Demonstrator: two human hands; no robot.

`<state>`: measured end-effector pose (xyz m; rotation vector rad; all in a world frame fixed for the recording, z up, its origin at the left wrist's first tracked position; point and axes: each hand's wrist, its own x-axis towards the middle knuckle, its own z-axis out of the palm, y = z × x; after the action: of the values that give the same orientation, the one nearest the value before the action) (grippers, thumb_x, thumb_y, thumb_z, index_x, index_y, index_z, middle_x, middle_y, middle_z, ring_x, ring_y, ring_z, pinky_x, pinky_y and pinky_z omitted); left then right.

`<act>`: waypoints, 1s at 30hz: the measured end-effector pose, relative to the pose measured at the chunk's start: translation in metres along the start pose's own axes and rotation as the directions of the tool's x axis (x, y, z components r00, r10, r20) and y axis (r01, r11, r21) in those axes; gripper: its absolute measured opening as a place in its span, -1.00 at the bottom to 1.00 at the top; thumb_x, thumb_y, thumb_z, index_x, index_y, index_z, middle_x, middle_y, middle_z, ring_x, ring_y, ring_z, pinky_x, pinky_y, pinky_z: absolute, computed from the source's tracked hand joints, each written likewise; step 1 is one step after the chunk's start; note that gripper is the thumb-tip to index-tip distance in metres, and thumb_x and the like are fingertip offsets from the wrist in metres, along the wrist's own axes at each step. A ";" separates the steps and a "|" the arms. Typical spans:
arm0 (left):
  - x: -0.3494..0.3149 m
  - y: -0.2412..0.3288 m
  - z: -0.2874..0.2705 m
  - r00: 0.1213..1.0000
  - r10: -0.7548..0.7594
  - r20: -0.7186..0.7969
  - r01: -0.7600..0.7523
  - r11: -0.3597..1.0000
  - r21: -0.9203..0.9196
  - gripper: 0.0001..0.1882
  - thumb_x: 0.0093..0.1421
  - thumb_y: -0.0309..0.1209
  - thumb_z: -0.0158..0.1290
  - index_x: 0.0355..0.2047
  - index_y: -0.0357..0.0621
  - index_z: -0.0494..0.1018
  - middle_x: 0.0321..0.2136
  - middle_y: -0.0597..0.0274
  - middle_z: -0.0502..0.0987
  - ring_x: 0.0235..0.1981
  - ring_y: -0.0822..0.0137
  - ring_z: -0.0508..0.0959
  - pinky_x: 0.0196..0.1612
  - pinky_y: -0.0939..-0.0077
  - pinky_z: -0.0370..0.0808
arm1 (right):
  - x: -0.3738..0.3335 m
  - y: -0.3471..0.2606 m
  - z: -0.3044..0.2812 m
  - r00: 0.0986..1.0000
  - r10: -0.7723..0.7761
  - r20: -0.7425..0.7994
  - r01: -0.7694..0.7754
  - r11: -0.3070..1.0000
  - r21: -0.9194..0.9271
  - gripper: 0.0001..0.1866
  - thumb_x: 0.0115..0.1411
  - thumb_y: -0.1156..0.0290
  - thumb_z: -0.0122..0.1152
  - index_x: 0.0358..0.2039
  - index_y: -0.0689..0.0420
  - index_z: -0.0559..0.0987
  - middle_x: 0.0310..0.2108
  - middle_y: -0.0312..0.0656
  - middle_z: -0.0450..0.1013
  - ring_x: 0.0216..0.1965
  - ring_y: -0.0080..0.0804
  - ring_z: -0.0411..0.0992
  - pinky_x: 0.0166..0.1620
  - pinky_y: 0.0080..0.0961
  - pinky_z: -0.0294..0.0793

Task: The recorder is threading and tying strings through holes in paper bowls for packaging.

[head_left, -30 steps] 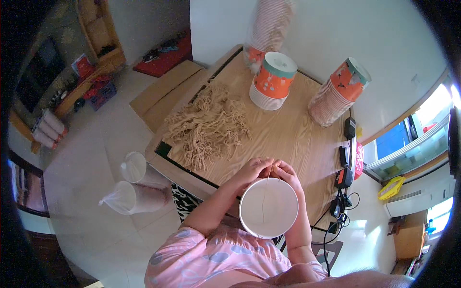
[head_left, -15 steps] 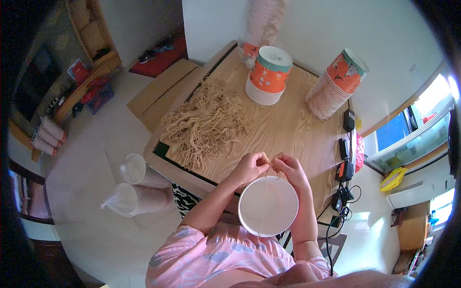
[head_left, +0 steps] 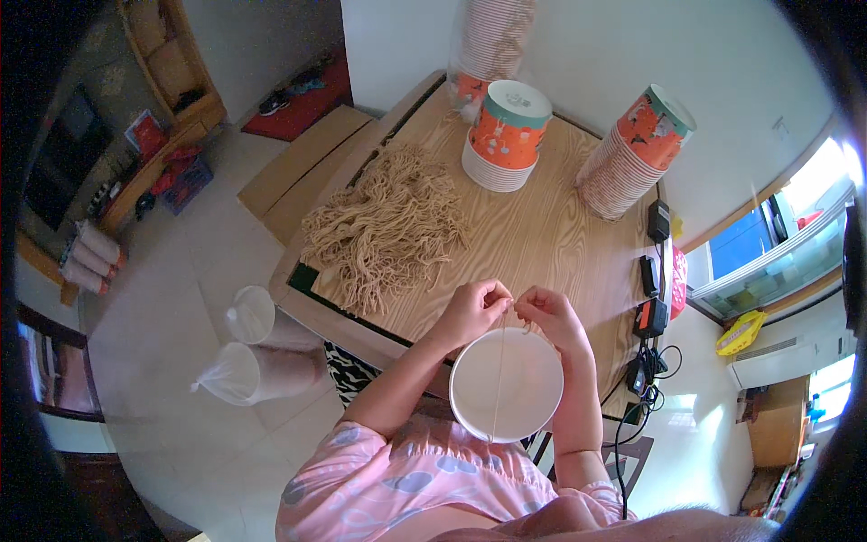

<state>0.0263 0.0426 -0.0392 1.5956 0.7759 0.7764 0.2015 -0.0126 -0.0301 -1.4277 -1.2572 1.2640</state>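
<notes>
A round white-lined paper bucket point(head_left: 533, 388) stands mouth up against my lap, below both hands. A thin beige string point(head_left: 498, 384) runs across its mouth from the near rim to the far rim. My left hand point(head_left: 473, 313) is closed in a pinch on the string just beyond the far rim. Beside it, my right hand point(head_left: 554, 318) pinches the string too, and a short loose end hangs below its fingers. The fingertips nearly meet. A big tangled heap of beige strings point(head_left: 388, 226) lies on the wooden table point(head_left: 524, 253) beyond my left hand.
Stacked orange-and-green paper buckets point(head_left: 506, 135) stand at the table's back. Another bucket stack point(head_left: 632, 163) is at right, a wrapped one point(head_left: 492, 45) behind. Black adapters and cables point(head_left: 648, 321) line the right edge. Bagged bucket stacks point(head_left: 262, 375) sit on the floor at left.
My two hands have drawn slightly apart at the far rim, with the string still between the fingers. The bucket has barely shifted.
</notes>
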 end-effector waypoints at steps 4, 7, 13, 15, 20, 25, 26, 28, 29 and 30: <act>-0.003 -0.006 0.002 0.995 0.058 -0.085 -0.059 0.998 -0.002 -0.91 0.12 -0.48 0.05 -0.44 -0.27 0.43 -0.59 0.27 0.50 -0.56 0.53 0.46 -0.49 0.58 0.40 | -0.005 -0.003 0.000 1.000 0.027 0.016 -0.026 0.999 -0.042 -0.91 0.12 0.49 0.11 -0.48 0.23 0.49 -0.54 -0.38 0.38 -0.50 -0.67 0.30 -0.42 -0.72 0.29; -0.007 -0.021 -0.003 0.980 0.083 -0.179 -0.089 0.996 -0.030 -0.91 0.13 -0.47 0.04 -0.44 -0.25 0.41 -0.59 0.27 0.49 -0.56 0.53 0.46 -0.49 0.58 0.40 | -0.015 0.006 -0.006 0.997 0.074 0.015 -0.073 0.995 -0.074 -0.91 0.11 0.49 0.12 -0.48 0.23 0.49 -0.54 -0.38 0.39 -0.47 -0.66 0.32 -0.39 -0.70 0.32; -0.022 -0.015 -0.007 0.995 -0.077 0.069 0.095 0.946 -0.311 -0.89 0.16 -0.46 0.02 -0.34 -0.26 0.40 -0.55 0.34 0.48 -0.54 0.56 0.44 -0.44 0.66 0.41 | -0.035 0.012 -0.009 0.995 0.067 0.070 -0.076 0.986 0.146 -0.93 0.11 0.48 0.15 -0.45 0.21 0.49 -0.51 -0.41 0.40 -0.41 -0.66 0.34 -0.32 -0.67 0.35; -0.025 0.009 -0.009 0.994 -0.014 0.112 0.051 0.938 -0.342 -0.82 0.13 -0.45 0.06 -0.27 -0.27 0.40 -0.53 0.33 0.49 -0.53 0.57 0.43 -0.43 0.67 0.41 | -0.043 -0.002 -0.006 0.998 0.017 0.060 -0.024 0.992 0.124 -0.93 0.10 0.49 0.15 -0.44 0.21 0.49 -0.50 -0.41 0.40 -0.39 -0.66 0.34 -0.30 -0.67 0.35; -0.026 0.024 -0.009 0.963 -0.030 0.268 0.038 0.999 -0.025 -0.87 0.07 -0.46 0.12 -0.40 -0.27 0.47 -0.57 0.29 0.53 -0.52 0.56 0.46 -0.40 0.61 0.42 | -0.054 -0.023 0.012 0.999 -0.043 -0.028 0.041 0.995 -0.092 -0.93 0.10 0.51 0.16 -0.43 0.23 0.48 -0.49 -0.40 0.40 -0.38 -0.66 0.34 -0.26 -0.66 0.35; -0.027 0.018 0.000 0.983 -0.067 0.173 0.067 0.998 0.008 -0.89 0.09 -0.47 0.08 -0.42 -0.28 0.46 -0.61 0.24 0.51 -0.57 0.52 0.47 -0.46 0.56 0.40 | -0.062 -0.008 0.023 0.992 0.059 -0.111 -0.052 0.997 0.062 -0.88 0.16 0.44 0.10 -0.43 0.23 0.48 -0.53 -0.38 0.39 -0.43 -0.65 0.34 -0.34 -0.68 0.34; -0.026 0.020 0.001 0.992 -0.082 0.101 0.074 0.994 0.083 -0.89 0.10 -0.47 0.07 -0.44 -0.29 0.45 -0.62 0.20 0.51 -0.59 0.48 0.47 -0.49 0.54 0.40 | -0.063 -0.008 0.025 0.985 0.096 -0.144 -0.081 0.991 0.109 -0.84 0.18 0.41 0.07 -0.45 0.23 0.49 -0.54 -0.37 0.39 -0.45 -0.66 0.33 -0.37 -0.69 0.33; -0.025 0.008 0.004 0.993 -0.079 0.091 0.070 0.993 0.100 -0.89 0.10 -0.47 0.07 -0.45 -0.28 0.45 -0.63 0.17 0.50 -0.61 0.44 0.48 -0.50 0.51 0.40 | -0.065 -0.004 0.028 0.980 0.148 -0.133 -0.122 0.975 0.184 -0.80 0.21 0.37 0.04 -0.46 0.23 0.49 -0.56 -0.39 0.38 -0.48 -0.68 0.32 -0.41 -0.72 0.30; -0.023 0.004 0.005 0.995 -0.068 0.072 0.059 0.991 0.117 -0.89 0.10 -0.46 0.06 -0.46 -0.28 0.44 -0.63 0.14 0.50 -0.63 0.40 0.48 -0.52 0.48 0.39 | -0.064 -0.002 0.029 0.975 0.190 -0.114 -0.157 0.955 0.251 -0.76 0.23 0.33 0.01 -0.47 0.22 0.49 -0.58 -0.40 0.36 -0.51 -0.71 0.31 -0.46 -0.75 0.27; -0.023 0.002 0.006 0.995 -0.072 0.075 0.063 0.991 0.120 -0.89 0.10 -0.46 0.06 -0.46 -0.28 0.44 -0.63 0.14 0.50 -0.63 0.40 0.48 -0.52 0.48 0.39 | -0.063 0.001 0.029 0.975 0.192 -0.115 -0.158 0.954 0.256 -0.76 0.23 0.33 0.01 -0.47 0.22 0.49 -0.58 -0.40 0.36 -0.51 -0.71 0.31 -0.46 -0.75 0.27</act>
<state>0.0182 0.0203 -0.0395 1.6855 0.8265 0.6251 0.1739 -0.0755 -0.0255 -1.4418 -0.8624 1.3617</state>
